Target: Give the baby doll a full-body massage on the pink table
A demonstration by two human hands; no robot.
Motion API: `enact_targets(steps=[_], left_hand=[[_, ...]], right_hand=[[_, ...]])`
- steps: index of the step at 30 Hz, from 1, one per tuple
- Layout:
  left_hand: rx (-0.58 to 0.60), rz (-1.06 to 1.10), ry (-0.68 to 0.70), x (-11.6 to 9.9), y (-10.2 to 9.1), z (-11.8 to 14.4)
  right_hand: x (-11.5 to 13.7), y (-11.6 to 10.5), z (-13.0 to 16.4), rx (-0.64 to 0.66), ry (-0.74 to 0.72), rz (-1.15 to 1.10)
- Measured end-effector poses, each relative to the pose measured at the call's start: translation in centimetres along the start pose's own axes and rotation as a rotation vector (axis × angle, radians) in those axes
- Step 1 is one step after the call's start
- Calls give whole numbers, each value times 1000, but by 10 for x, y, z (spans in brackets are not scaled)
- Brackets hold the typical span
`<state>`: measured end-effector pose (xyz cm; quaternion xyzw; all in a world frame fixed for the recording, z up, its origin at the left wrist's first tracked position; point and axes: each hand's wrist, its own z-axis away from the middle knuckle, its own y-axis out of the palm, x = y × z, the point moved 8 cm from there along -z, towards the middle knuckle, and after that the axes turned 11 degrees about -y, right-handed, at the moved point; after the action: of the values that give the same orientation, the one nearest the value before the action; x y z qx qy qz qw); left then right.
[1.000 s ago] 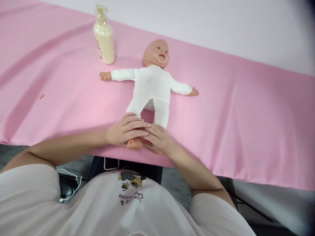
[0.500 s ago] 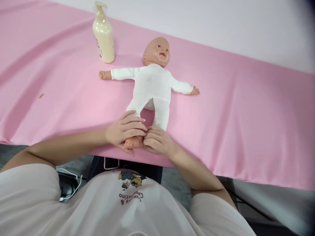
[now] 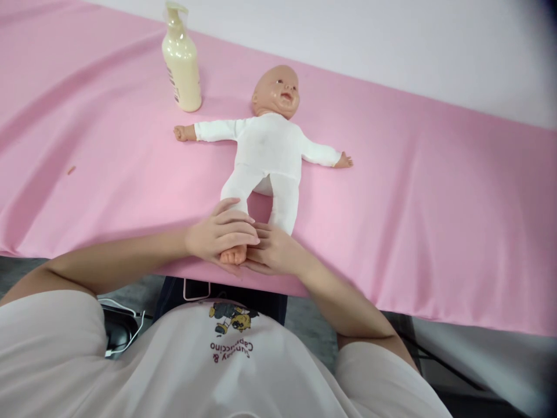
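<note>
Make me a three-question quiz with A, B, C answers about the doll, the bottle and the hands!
1. Where does the bottle stand?
A. beyond the doll's arm
B. by the doll's feet
C. on the doll's chest

2. What colour is the cloth?
A. green
B. pink
C. blue

3. How does the doll lie?
A. face down
B. on its side
C. on its back

Answers:
1. A, it stands upright past the outstretched arm.
2. B, pink all over.
3. C, face up, while the left hand and right hand clasp its foot.
</note>
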<state>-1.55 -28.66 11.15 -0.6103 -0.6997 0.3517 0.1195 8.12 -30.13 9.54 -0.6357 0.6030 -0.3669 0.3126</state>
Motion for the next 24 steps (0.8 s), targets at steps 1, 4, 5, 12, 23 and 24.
enact_targets(steps=[1, 4, 5, 12, 23, 24], left_hand=[[10, -11, 1, 0, 1, 0], [17, -28, -8, -1, 3, 0], [13, -28, -13, -1, 2, -1], [31, 3, -36, 2, 0, 1], [42, -2, -130, 12, 3, 8], [57, -16, -136, 13, 4, 9]], right_hand=[[1, 1, -1, 3, -14, 4], [3, 5, -1, 42, -29, 17], [3, 6, 0, 47, -27, 27], [7, -13, 1, -124, -34, 157], [11, -38, 0, -303, -27, 232], [11, -38, 0, -307, -21, 235]])
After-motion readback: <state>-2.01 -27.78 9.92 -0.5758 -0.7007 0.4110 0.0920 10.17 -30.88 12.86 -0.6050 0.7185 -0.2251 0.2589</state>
